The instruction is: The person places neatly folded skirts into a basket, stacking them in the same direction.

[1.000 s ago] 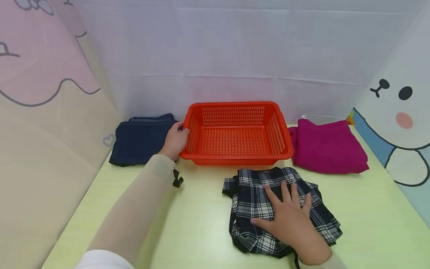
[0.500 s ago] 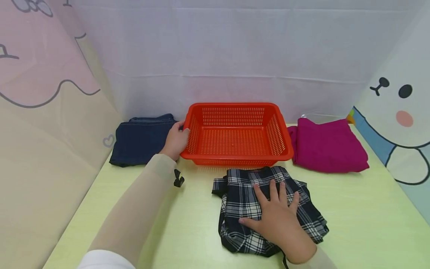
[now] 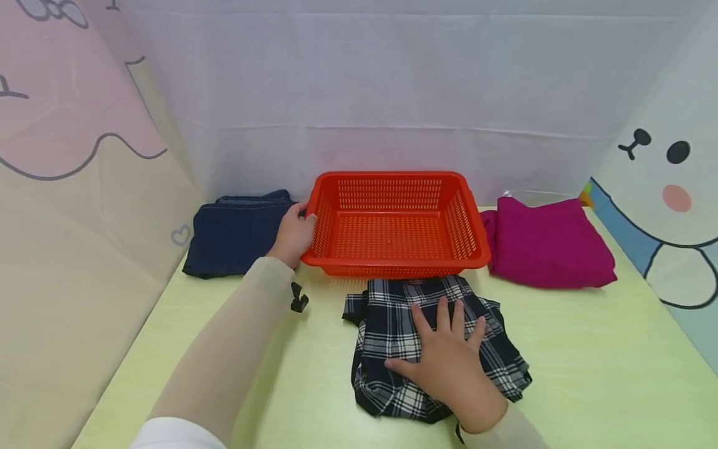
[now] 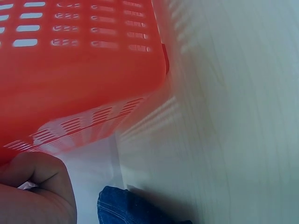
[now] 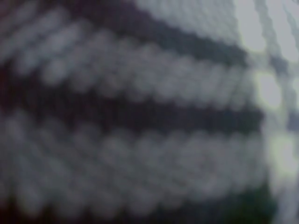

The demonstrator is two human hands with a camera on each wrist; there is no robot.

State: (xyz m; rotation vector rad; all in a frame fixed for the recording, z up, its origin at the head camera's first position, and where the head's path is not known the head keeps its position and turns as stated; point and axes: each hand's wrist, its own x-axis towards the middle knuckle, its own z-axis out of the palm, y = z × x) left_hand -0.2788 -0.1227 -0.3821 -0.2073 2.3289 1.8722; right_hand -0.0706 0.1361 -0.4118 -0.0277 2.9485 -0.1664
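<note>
In the head view my left hand grips the left rim of a red plastic basket, its slotted bottom showing bare. The left wrist view has the curled fingers of that hand right at the basket's side. My right hand lies with spread, straight fingers on top of a folded black-and-white plaid shirt, just in front of the basket. Blurred plaid cloth fills the whole right wrist view, so the hand itself is hidden there.
Folded dark blue jeans lie left of the basket, close to my left hand. A folded magenta garment lies at the basket's right side. White cloth hangs behind the pale yellow-green table, with printed sheets at both sides.
The plaid shirt has slid left and slightly toward the basket under my right hand. My left hand has stayed on the rim, and the basket has barely shifted.
</note>
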